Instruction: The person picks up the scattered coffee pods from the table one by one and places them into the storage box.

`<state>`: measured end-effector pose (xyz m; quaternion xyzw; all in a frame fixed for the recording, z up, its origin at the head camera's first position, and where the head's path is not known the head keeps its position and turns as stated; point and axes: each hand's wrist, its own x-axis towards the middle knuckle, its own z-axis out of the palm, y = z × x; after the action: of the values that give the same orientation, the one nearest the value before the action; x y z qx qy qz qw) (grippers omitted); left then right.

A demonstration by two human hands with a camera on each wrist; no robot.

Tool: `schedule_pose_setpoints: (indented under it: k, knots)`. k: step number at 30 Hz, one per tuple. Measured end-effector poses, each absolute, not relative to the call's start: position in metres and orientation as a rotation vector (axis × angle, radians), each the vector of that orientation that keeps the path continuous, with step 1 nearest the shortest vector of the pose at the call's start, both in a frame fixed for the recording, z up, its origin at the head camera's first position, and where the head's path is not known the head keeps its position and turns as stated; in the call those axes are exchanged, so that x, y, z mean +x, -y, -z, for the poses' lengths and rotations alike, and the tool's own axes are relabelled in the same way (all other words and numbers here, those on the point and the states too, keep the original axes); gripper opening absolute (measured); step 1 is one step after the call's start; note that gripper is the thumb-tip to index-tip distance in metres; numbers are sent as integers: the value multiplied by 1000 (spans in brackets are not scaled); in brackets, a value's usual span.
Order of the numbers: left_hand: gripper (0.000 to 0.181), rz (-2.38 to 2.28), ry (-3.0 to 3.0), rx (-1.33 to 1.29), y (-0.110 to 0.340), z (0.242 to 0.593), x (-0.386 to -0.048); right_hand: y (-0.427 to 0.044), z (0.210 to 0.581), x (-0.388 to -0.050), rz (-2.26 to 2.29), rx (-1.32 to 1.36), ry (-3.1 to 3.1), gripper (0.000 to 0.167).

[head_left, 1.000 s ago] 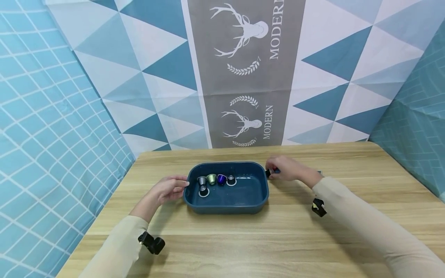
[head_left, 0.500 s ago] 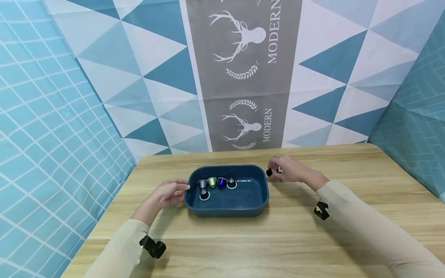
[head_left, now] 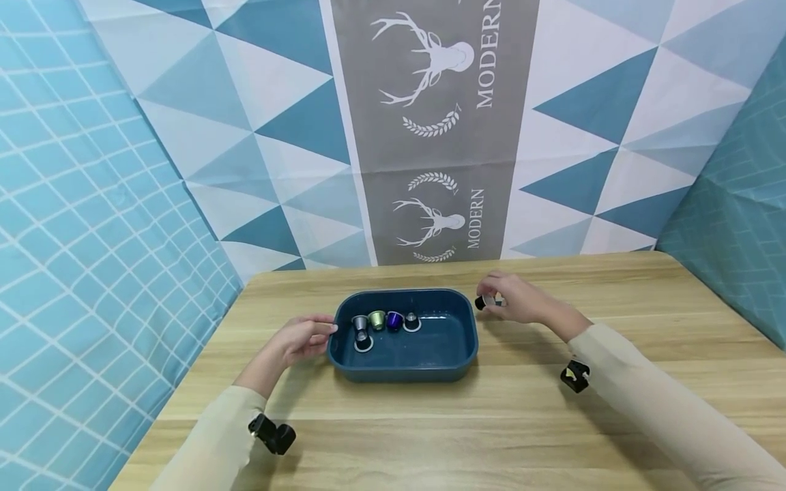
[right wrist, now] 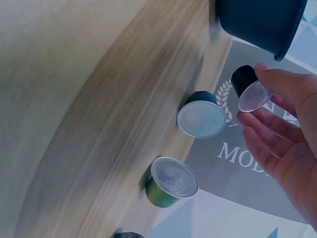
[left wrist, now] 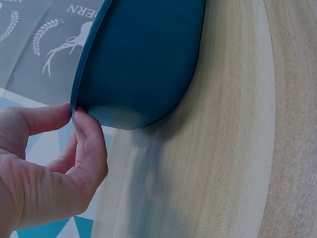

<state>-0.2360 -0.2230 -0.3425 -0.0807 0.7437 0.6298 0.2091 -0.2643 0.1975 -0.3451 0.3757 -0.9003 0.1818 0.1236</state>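
Evidently the left hand (left wrist: 57,161) steadies the blue container (head_left: 424,348): its thumb and a finger pinch the left rim from both sides, a hold that seems meant to keep the container from sliding on the table (head_left: 430,426). The right hand (head_left: 512,300) has its thumb and fingertips closed on a black capsule (right wrist: 244,79), with the capsule's pale lid turned toward the wrist camera. Such a light fingertip hold probably suits so small and smooth a piece, and leaves the dark end free.

Inside the container, a silver capsule (head_left: 359,323), a green capsule (head_left: 377,320) and a purple capsule (head_left: 395,321) sit in a row toward the left, with one dark capsule (head_left: 412,322) at the row's right end and another dark capsule (head_left: 364,341) on the near side of the silver one. They look gathered there, perhaps to keep them together.

The held capsule lies at the fingertips on the right hand's left side, just outside the container's right end. Near that hand, the right wrist view also shows a blue capsule (right wrist: 201,119) and a gold-green capsule (right wrist: 173,182), both outside the container.
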Motion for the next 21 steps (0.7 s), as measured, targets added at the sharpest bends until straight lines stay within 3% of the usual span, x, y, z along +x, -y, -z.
schedule_pose_setpoints:
  k: [21]
  knots:
    - [48,-1750,-2065,-232,223,342,-236,-199,337,-258,-477,1113,2559,21]
